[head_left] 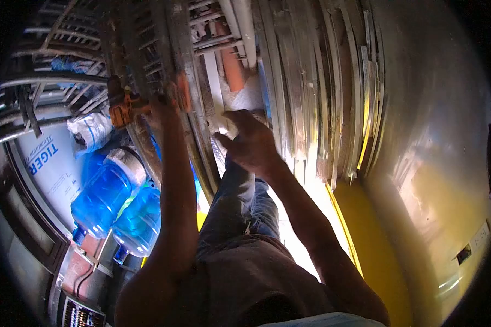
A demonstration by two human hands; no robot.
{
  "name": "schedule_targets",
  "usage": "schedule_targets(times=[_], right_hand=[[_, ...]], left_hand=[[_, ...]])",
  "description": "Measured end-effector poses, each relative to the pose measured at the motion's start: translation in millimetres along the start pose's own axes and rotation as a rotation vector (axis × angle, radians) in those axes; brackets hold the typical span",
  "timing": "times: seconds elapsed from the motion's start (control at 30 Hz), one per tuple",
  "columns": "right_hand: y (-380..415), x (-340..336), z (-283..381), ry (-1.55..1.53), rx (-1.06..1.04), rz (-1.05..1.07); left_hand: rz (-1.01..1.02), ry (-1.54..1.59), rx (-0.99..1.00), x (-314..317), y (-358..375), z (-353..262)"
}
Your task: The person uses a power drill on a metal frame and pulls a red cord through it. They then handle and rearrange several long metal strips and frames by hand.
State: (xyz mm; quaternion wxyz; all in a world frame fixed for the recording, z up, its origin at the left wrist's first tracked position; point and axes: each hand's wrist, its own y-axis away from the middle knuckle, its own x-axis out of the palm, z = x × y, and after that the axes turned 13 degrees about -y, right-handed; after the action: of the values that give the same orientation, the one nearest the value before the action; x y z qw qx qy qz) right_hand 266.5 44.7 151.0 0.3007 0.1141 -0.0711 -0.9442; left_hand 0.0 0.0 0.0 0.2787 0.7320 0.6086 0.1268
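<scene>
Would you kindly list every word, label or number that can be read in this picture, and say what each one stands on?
"TIGER": blue letters on the white sheet at the left, beside the blue water bottles.
Smaller line next to "TIGER" on the same sheet: seems to read "Aluminium", too small to be sure.
Panel at the bottom left: light marks, too blurred to read.
Nothing readable near the left hand or right hand.

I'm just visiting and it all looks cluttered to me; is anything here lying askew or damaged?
Two blue water bottles lie tipped on their sides beside a white sack. The left hand and right hand reach among leaning metal strips. No damage or spill is visible.
</scene>
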Motion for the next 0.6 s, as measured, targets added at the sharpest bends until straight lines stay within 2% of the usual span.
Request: schedule_targets(times=[0.07, 0.1, 0.17, 0.2, 0.27, 0.3, 0.33, 0.37, 0.4, 0.43, 0.47, 0.5, 0.53, 0.57, 0.6], right_hand=[[-15.6, 10.3, 36.8, -0.055, -0.009, -0.044], [1.1, -7.5, 28.2, -0.051, 0.016, -0.069], [7.3, 0.6, 21.6, -0.073, 0.228, 0.056], [12.3, 13.8, 4.2, -0.074, 0.197, 0.052], [28.2, 14.8, -15.5, -0.052, -0.033, -0.193], [39.9, 31.3, -70.3, 0.125, 0.118, -0.132], [61.2, 40.3, -129.6, 0.402, -0.029, -0.215], [71.3, -10.4, -80.5, -0.233, 0.718, -0.331], [82.2, -19.7, -90.9, -0.174, 0.677, -0.478], [88.2, -31.8, -105.4, -0.046, 0.718, -0.472], [108.6, -35.1, -140.1, -0.127, 0.691, -0.607], [129.0, -55.6, -153.2, -0.367, 0.689, -0.648], [173.8, -57.7, -236.3, -0.466, 0.779, -0.414], [194.7, -66.8, -247.2, -0.492, 0.792, -0.514], [215.0, -76.4, -257.2, -0.518, 0.798, -0.616]], left_hand=[[0.167, -0.288, 0.202, -12.3, 63.0, -23.3], [0.104, -0.476, 0.311, 8.8, 146.3, -22.1], [0.264, -0.725, 0.527, 4.0, 201.4, -19.7], [0.363, -0.830, 0.654, 3.0, 224.4, -17.5], [0.543, -0.951, 0.910, 10.5, 266.6, -9.6], [0.624, -0.974, 1.019, 17.0, 284.7, -6.5], [0.705, -0.996, 1.117, 25.0, 299.4, -0.7], [0.795, -1.024, 1.174, 28.3, 312.5, 2.2], [0.887, -1.048, 1.206, 30.4, 323.6, 6.7], [0.983, -1.071, 1.230, 32.2, 332.6, 15.5], [1.099, -1.074, 1.213, 30.3, 335.8, 32.7], [1.235, -1.059, 1.147, 23.5, 335.4, 63.2], [1.453, -0.879, 0.819, -4.6, 317.6, 130.9], [1.561, -0.883, 0.954, -4.3, 304.2, 151.5], [1.648, -0.982, 0.848, -1.0, 290.1, 159.2]])
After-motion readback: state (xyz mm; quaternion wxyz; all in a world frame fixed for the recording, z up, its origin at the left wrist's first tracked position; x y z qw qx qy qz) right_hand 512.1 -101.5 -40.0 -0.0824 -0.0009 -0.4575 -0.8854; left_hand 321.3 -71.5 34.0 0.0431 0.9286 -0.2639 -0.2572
